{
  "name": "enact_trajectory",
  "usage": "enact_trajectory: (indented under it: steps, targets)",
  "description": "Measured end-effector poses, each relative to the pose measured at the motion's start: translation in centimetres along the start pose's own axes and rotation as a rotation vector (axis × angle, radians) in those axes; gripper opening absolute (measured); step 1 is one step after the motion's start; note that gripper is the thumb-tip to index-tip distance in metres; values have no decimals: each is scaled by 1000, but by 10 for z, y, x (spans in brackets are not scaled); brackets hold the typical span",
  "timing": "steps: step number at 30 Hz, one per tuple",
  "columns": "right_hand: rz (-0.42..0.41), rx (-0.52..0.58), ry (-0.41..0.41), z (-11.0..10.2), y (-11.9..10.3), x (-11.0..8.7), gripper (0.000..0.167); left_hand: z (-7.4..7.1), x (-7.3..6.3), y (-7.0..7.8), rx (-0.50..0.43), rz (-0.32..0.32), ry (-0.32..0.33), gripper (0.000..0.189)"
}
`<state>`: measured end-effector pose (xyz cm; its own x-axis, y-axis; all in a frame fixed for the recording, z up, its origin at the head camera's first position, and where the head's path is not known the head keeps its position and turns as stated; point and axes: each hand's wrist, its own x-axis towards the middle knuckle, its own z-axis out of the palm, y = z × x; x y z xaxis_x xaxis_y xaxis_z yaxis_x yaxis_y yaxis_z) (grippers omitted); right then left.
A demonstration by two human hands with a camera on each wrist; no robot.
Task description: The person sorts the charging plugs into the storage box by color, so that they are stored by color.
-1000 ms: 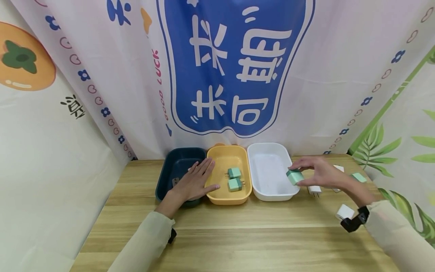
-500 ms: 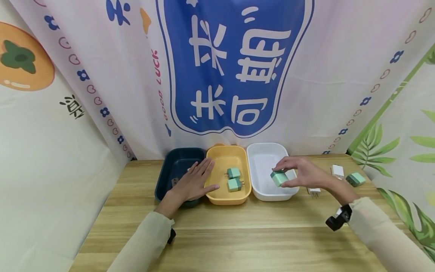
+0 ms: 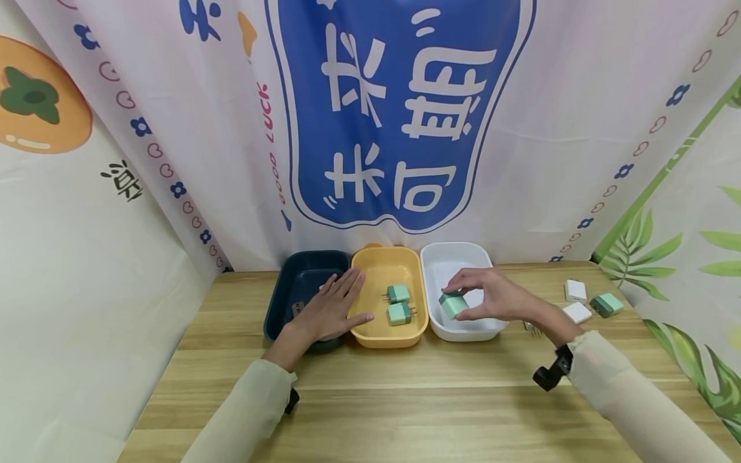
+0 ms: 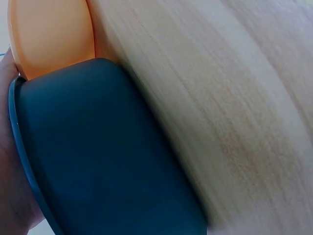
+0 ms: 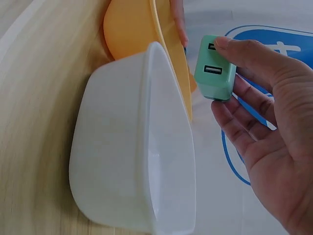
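Note:
My right hand (image 3: 492, 294) pinches a green USB charger (image 3: 454, 305) between thumb and fingers, above the white tray (image 3: 463, 329). In the right wrist view two USB ports show on the charger's (image 5: 215, 68) face. My left hand (image 3: 324, 310) lies flat with straight fingers across the adjoining rims of the dark blue tray (image 3: 315, 257) and the yellow tray (image 3: 388, 342). Inside the yellow tray lie two green chargers, one behind (image 3: 398, 294) and one in front (image 3: 399, 314). A small dark grey piece (image 3: 298, 308) in the dark blue tray is partly covered by the left hand.
On the table's right side lie a white charger (image 3: 576, 290), another white charger (image 3: 577, 313) and a green charger (image 3: 606, 305). One more shows its prongs (image 3: 532, 328) beside the white tray, partly behind the right hand. A printed curtain (image 3: 382, 128) hangs right behind the trays.
My right hand has carried the green charger leftward from the white tray's right rim to over its middle. More of the chargers at the right is uncovered. The left hand stays in place.

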<state>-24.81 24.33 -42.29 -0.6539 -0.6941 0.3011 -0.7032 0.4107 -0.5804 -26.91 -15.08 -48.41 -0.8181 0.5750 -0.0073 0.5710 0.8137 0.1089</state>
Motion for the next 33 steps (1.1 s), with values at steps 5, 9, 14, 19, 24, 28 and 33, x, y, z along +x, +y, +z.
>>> enact_trajectory:
  steps: [5, 9, 14, 19, 24, 28, 33]
  targets:
    - [19, 33, -23, 7, -1, 9, 42, 0, 0, 0, -6, -3, -7, 98]
    - [1, 45, -27, 13, -2, 17, 43, -1, 0, 0, -12, -3, -10, 98]
    - [-32, 67, -15, 22, -3, 26, 43, -1, 0, -1, -12, 2, -10, 98]
    - [-19, 92, -22, 31, -5, 34, 43, 1, 0, -2, -9, 5, -11, 99]
    - [5, 109, -42, 40, -4, 42, 43, 1, 0, -3, -7, 4, -10, 100]
    - [14, 119, -64, 48, -3, 47, 42, 1, 1, -3, -6, -2, -17, 99]
    - [50, 101, -96, 54, -4, 54, 41, 2, 1, -3, -18, -4, -18, 99]
